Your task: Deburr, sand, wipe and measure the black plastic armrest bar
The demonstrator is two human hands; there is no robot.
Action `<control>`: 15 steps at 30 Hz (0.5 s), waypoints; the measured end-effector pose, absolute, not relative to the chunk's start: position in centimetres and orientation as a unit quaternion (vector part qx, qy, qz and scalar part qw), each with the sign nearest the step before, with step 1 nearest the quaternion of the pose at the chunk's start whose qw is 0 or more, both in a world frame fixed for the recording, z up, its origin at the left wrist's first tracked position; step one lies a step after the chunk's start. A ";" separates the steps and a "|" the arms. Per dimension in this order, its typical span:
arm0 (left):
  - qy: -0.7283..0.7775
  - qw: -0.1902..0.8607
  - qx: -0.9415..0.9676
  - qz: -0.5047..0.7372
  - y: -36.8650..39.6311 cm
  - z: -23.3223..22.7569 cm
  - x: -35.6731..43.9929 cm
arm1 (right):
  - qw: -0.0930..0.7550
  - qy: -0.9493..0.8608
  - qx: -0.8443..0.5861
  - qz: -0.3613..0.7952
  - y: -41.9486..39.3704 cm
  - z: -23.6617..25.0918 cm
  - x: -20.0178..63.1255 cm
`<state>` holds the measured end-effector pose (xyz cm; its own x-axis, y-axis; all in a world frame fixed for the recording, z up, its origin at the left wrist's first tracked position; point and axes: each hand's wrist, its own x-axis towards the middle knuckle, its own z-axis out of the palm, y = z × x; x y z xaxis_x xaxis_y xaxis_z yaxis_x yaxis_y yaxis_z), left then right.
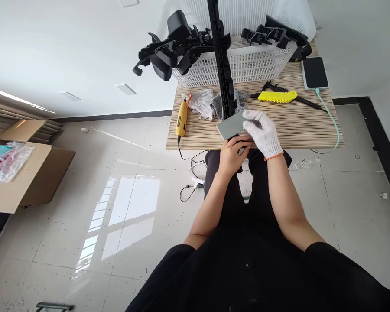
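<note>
My right hand [261, 133], in a white knitted glove with an orange cuff, pinches the right end of a flat grey-green rectangular sheet [231, 125] that looks like sandpaper. The sheet lies across the near part of a long black plastic trim strip [223, 65]. That strip runs from the table's front edge up past the top of the view. Bare, my left hand [232, 155] is closed around the strip's near end, just below the sheet. Its fingers partly hide that end.
On the striped wooden table [292, 130] are a yellow rotary tool [181, 119], grey-white gloves [201, 102], a yellow-handled brush [277, 96], a black caliper [308, 102] and a charging phone [314, 73]. White baskets [256, 65] hold black plastic parts [178, 43]. A cardboard box [48, 173] stands left.
</note>
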<state>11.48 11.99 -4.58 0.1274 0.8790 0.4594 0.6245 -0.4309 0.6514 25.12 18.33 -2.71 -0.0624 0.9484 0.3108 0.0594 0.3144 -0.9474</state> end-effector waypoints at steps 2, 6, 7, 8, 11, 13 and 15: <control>0.510 0.147 0.737 0.418 12.0 -4.6 11.4 | 0.517 -0.631 -0.400 0.418 18.2 -2.7 25.2; 0.511 0.153 0.737 0.415 12.0 -4.7 11.4 | 0.557 -0.598 -0.422 0.393 18.1 -2.8 25.2; 0.511 0.156 0.737 0.415 12.0 -4.7 11.4 | 0.557 -0.599 -0.426 0.386 18.0 -2.8 25.3; 0.510 0.158 0.736 0.416 12.0 -4.7 11.4 | 0.547 -0.611 -0.425 0.383 18.1 -2.9 25.3; 0.509 0.163 0.735 0.418 12.0 -4.6 11.4 | 0.516 -0.637 -0.415 0.395 18.1 -2.9 25.3; 0.506 0.164 0.735 0.421 12.0 -4.6 11.4 | 0.541 -0.612 -0.422 0.393 18.0 -2.8 25.3; 0.502 0.162 0.738 0.421 12.0 -4.6 11.4 | 0.553 -0.602 -0.430 0.384 17.9 -2.7 25.3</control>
